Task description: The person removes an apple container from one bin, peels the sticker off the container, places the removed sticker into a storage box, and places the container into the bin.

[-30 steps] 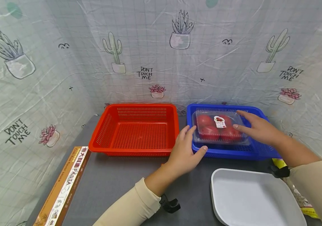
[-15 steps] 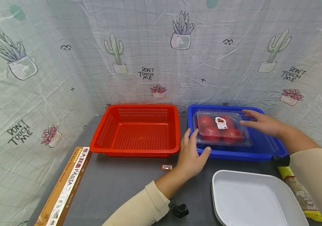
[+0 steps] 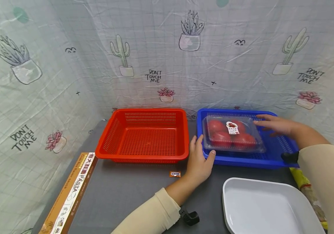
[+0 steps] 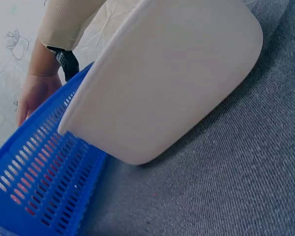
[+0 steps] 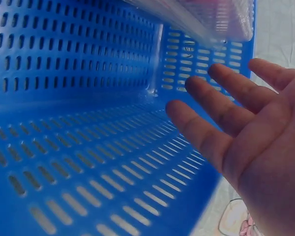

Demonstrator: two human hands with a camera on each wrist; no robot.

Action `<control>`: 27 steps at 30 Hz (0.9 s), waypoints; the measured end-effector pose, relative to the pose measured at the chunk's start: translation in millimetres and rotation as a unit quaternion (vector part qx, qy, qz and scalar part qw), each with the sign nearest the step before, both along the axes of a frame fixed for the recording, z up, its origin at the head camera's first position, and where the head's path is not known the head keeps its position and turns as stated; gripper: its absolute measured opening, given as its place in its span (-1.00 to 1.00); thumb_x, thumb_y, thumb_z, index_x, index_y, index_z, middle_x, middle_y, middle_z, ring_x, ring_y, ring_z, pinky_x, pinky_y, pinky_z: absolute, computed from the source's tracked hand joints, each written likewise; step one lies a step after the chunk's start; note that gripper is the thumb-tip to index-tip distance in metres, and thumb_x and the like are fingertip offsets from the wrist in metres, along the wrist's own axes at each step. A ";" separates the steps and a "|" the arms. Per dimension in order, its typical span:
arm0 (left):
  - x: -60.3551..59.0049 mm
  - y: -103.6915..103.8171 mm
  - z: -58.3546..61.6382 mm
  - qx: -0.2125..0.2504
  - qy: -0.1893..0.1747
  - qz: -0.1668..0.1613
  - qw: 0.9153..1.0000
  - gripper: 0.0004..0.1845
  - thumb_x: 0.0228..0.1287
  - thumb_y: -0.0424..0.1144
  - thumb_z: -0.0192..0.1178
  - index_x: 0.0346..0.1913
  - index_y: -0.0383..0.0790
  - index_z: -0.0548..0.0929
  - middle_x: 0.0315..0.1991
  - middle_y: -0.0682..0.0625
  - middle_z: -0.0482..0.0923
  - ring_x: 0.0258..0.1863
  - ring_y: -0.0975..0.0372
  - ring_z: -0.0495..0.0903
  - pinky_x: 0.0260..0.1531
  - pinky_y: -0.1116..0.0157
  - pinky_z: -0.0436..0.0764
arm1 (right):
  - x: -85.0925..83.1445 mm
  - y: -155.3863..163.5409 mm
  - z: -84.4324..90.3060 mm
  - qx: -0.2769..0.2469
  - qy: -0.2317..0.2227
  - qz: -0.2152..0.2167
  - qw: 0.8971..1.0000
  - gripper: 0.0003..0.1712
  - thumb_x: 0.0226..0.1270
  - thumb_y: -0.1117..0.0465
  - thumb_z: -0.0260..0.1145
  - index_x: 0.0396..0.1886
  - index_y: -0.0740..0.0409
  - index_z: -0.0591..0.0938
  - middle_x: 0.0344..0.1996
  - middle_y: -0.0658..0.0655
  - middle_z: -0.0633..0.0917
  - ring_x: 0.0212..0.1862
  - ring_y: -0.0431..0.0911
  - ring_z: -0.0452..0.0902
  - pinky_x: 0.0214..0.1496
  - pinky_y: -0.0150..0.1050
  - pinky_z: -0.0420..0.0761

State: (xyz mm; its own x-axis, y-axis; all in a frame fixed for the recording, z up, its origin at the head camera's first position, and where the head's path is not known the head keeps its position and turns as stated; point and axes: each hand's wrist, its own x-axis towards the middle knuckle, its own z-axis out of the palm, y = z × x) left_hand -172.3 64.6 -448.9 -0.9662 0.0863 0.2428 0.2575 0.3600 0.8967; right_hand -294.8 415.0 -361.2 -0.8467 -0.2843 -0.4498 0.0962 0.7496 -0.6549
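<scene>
A clear plastic box of red, tomato-like fruit (image 3: 231, 135) with a white label lies in the left part of the blue basket (image 3: 244, 161). My left hand (image 3: 199, 164) is at the basket's front left corner, fingers spread near the rim and thumb at the front edge. Over the basket's right part hovers my right hand (image 3: 281, 126), fingertips beside the box's upper right edge. In the right wrist view its fingers (image 5: 226, 105) are extended inside the basket, below the box's corner, holding nothing.
A red basket (image 3: 141, 158) stands left of the blue one. In front lie a small orange-wrapped candy (image 3: 175, 174) and a white tray (image 3: 260, 208). A long pasta box (image 3: 70, 191) lies at the left, a yellow bag (image 3: 304, 185) at the right under my sleeve.
My right hand has drawn back to the right from the fruit box. My left hand has shifted slightly right, uncovering the candy. The whole view has drifted a little.
</scene>
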 end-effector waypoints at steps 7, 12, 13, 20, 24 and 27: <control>-4.0 0.5 -6.9 0.005 -0.017 -0.007 1.000 -0.21 0.51 -0.14 0.24 0.68 -0.17 0.19 0.60 -0.14 0.21 0.56 -0.01 0.30 0.54 -0.07 0.31 | -8.5 5.3 -7.4 -0.010 -0.046 -0.003 0.999 0.09 0.73 -0.29 -0.10 0.67 0.47 -0.29 0.59 0.66 -0.08 0.55 0.62 -0.03 0.43 0.43 0.38; -5.5 0.4 -9.3 0.013 -0.030 -0.012 0.999 -0.19 0.51 -0.09 0.25 0.69 -0.12 0.17 0.58 -0.12 0.28 0.53 0.01 0.35 0.52 -0.07 0.34 | -17.8 7.3 -18.4 -0.027 -0.071 0.006 0.997 0.12 0.69 -0.37 -0.19 0.66 0.53 -0.19 0.57 0.66 -0.05 0.55 0.61 -0.02 0.39 0.35 0.49; -5.9 0.3 -9.9 0.014 -0.031 -0.013 0.999 -0.19 0.51 -0.07 0.25 0.70 -0.11 0.17 0.57 -0.12 0.29 0.53 0.02 0.35 0.52 -0.07 0.34 | -19.5 7.1 -21.0 -0.030 -0.078 0.005 0.996 0.13 0.68 -0.38 -0.20 0.66 0.53 -0.20 0.58 0.66 -0.07 0.56 0.61 -0.04 0.39 0.33 0.49; -8.3 -1.7 -11.1 0.014 -0.040 -0.021 0.999 -0.16 0.51 0.00 0.25 0.71 -0.03 0.15 0.56 -0.09 0.33 0.52 0.05 0.37 0.51 -0.07 0.35 | -23.9 3.1 -36.2 -0.036 -0.111 -0.012 0.993 0.27 0.59 -0.49 -0.19 0.64 0.53 -0.30 0.57 0.68 -0.18 0.57 0.64 -0.20 0.48 0.42 0.31; -9.3 -3.8 -11.3 0.013 -0.042 -0.023 0.999 -0.16 0.51 0.00 0.25 0.71 -0.03 0.14 0.55 -0.09 0.33 0.52 0.05 0.37 0.52 -0.06 0.34 | -24.5 -0.5 -40.3 -0.038 -0.105 -0.019 0.994 0.27 0.58 -0.50 -0.18 0.65 0.51 -0.30 0.56 0.67 -0.17 0.56 0.65 -0.23 0.47 0.47 0.27; -9.8 -6.0 -10.9 0.011 -0.042 -0.020 0.999 -0.17 0.52 -0.01 0.25 0.71 -0.04 0.14 0.55 -0.10 0.32 0.52 0.05 0.37 0.52 -0.05 0.34 | -25.8 -3.8 -42.0 -0.046 -0.103 -0.022 0.993 0.27 0.58 -0.50 -0.17 0.65 0.48 -0.32 0.57 0.67 -0.17 0.56 0.65 -0.24 0.48 0.48 0.25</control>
State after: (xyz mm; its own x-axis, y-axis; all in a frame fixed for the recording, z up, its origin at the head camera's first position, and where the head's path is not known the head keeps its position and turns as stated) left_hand -182.1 58.7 -459.8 -0.9792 0.1215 0.1625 0.1943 0.3306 0.9236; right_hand -320.6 411.3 -403.2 -0.7523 -0.2973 -0.5879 0.2663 0.6790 -0.6841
